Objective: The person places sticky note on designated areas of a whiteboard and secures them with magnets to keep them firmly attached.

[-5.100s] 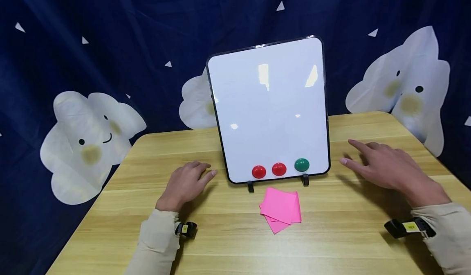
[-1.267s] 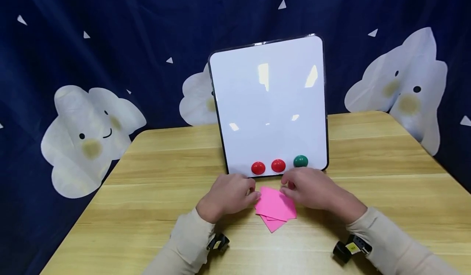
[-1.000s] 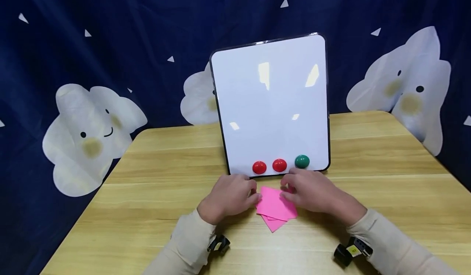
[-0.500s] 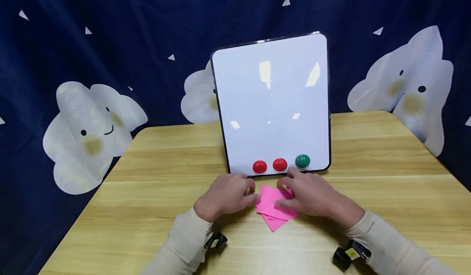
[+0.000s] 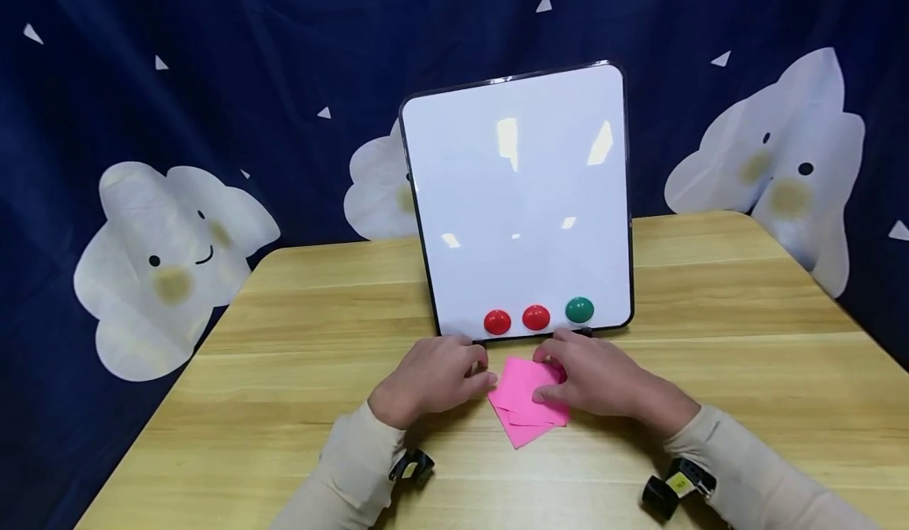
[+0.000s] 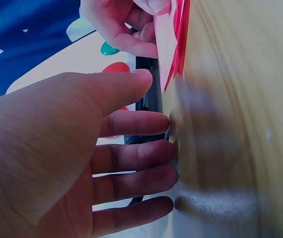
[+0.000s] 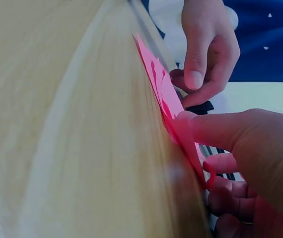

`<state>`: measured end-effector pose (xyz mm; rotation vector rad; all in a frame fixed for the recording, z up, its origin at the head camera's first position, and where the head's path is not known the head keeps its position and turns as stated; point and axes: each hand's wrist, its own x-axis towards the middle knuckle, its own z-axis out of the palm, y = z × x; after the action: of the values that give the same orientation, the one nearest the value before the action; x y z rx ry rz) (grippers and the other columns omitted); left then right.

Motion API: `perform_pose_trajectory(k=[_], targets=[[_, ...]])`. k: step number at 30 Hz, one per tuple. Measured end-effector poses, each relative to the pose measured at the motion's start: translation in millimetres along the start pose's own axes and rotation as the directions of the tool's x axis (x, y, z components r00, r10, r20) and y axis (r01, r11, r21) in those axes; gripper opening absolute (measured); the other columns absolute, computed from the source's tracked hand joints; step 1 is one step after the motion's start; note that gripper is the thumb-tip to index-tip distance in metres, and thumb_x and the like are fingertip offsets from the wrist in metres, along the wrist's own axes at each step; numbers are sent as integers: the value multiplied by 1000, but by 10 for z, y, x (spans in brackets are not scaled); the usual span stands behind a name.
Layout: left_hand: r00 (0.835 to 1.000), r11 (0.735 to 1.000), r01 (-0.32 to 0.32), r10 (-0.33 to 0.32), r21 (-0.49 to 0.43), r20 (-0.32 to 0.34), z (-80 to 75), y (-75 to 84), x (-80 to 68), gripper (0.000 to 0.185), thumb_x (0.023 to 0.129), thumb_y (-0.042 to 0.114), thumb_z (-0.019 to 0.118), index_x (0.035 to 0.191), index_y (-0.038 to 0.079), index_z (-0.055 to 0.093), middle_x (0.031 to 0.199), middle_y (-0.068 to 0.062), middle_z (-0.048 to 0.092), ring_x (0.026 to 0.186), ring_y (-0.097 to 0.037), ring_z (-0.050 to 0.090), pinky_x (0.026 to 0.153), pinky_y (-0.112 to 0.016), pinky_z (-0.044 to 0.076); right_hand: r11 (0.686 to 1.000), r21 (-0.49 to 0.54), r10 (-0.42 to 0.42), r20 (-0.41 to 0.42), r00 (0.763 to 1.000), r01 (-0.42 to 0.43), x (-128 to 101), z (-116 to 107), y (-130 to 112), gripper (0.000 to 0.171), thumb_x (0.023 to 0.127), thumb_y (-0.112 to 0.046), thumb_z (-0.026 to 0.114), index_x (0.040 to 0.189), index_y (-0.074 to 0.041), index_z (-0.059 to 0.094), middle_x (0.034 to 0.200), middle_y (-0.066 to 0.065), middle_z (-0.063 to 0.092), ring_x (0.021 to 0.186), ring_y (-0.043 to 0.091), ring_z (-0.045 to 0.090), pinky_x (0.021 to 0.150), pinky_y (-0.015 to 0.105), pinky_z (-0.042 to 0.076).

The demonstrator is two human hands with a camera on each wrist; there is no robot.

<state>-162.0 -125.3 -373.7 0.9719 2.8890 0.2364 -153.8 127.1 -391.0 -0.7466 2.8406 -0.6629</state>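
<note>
Pink notes [image 7: 169, 106] pinched, wrist-cam only

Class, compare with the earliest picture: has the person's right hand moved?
Yes. The right hand has come in leftward from the whiteboard's right side and now pinches the pink paper before it.

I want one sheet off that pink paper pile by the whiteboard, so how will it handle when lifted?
The pink paper sheets look thin, so probably floppy and light. They lie overlapped, so the right hand may drag several together.

Glossy whiteboard [image 5: 521, 199], matt paper notes [image 5: 521, 404], wooden table [image 5: 312, 372]
</note>
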Motion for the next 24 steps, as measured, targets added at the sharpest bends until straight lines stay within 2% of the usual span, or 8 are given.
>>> perform_pose_trajectory(k=[6,14,19,24], targets=[[1000,1000,-16,16,-8,-14,31,-28,-8,22,95,43,65,92,22,74,76,13,54,68,-5,50,60,-23,43,995,89,42,-11,999,-41,14,14,11,38,75,-37,88,101,-18,67,84,-7,51,75,11,50,63,30,45],[1000,999,-18,18,-30,-13,29,-43,-12,22,96,41,65,95,22,75,78,13,56,69,-5,50,61,-23,44,990,137,19,-56,998,-11,8,53,54,27,82,-23,84,87,-22,58,80,-7,51,73,11,50,61,28,45],[1000,999,-14,13,-35,-12,18,-50,-10,21,96,41,65,95,22,75,79,13,56,70,-5,51,62,-23,44,983,186,11,-54,998,-1,9,51,80,21,87,-19,79,86,-23,59,73,-9,53,68,12,52,59,29,45],[1000,999,-23,22,-26,-13,18,-48,-7,21,96,41,65,94,22,74,79,13,56,69,-5,50,61,-23,44,963,269,-3,-76,997,23,6,45,128,17,90,-14,75,89,-21,60,75,-8,57,68,13,54,60,28,48]])
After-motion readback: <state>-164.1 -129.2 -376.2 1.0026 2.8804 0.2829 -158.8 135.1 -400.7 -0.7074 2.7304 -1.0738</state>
